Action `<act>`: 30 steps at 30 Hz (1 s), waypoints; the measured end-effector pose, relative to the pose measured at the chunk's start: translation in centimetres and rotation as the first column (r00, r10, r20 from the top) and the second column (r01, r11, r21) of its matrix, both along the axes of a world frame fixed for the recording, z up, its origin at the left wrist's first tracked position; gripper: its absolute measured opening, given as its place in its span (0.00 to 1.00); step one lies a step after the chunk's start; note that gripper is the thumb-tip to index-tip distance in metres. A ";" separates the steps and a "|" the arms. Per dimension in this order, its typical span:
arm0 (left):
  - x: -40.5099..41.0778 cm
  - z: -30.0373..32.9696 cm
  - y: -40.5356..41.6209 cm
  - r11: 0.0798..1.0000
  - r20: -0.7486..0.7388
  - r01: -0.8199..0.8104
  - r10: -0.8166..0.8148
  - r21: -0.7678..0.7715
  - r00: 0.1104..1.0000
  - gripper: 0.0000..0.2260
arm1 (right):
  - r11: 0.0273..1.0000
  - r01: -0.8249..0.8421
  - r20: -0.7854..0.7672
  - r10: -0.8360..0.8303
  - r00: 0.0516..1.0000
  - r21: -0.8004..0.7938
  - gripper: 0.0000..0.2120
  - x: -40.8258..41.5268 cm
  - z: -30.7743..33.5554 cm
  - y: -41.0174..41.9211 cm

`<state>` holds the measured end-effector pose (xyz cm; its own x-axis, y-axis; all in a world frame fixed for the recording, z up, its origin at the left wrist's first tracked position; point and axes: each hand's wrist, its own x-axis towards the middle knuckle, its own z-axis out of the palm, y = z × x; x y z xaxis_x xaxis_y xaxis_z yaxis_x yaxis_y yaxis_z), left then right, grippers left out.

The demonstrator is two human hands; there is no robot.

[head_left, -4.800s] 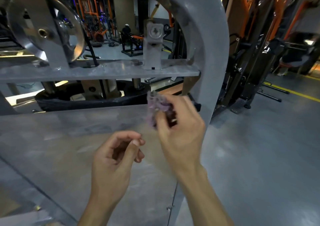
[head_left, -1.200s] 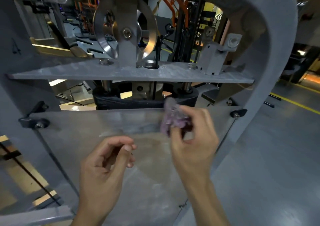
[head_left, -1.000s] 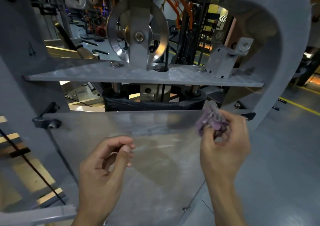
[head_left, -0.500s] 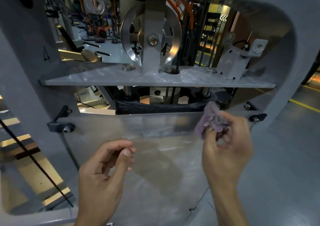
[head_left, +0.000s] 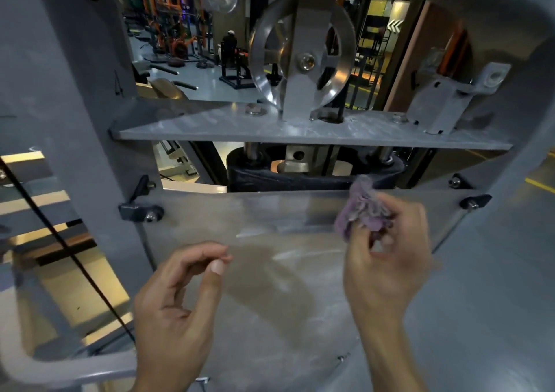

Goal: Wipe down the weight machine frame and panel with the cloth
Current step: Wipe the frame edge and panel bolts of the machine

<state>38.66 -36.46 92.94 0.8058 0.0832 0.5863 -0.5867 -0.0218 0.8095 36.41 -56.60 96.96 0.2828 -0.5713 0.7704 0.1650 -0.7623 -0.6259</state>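
Cloth (head_left: 362, 211), a small bunched purple rag, sits right of centre in the frame, pinched in the curled fingers of the right hand (head_left: 386, 259) and held against the upper edge of the clear panel (head_left: 270, 271). Its frayed top rises just past that edge, in front of the black weight block (head_left: 300, 178) behind it. The panel fills the lower middle of the frame; it is see-through, streaked with pale smears, and fixed at its upper corners by black clips (head_left: 139, 210), one at centre left and one at centre right.

Lower left of centre, the left hand (head_left: 177, 310) holds nothing: its fingers are loosely curled, the thumb close to the fingertip of the index finger, and it hovers in front of the panel; whether it touches the surface cannot be told.

Grey frame (head_left: 78, 121) of the weight machine surrounds everything, a broad upright on the left and a rounded corner at upper right. A flat grey crossplate (head_left: 300, 130) spans the opening above the panel, with bolts on it and a grey bracket (head_left: 444, 100) at its right end. A shiny metal pulley wheel (head_left: 303, 61) stands upright on the crossplate at upper centre. A thin black cable (head_left: 69, 256) runs diagonally through the left side. Beyond the opening, at upper left, a gym floor with orange and black machines (head_left: 180, 40) shows dimly.
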 end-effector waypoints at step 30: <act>0.7 -1.0 5.9 0.995 -0.037 0.094 -0.096 -0.039 0.995 0.05 | 1.000 -0.017 0.005 0.017 1.000 -0.005 0.13 2.2 -0.5 8.7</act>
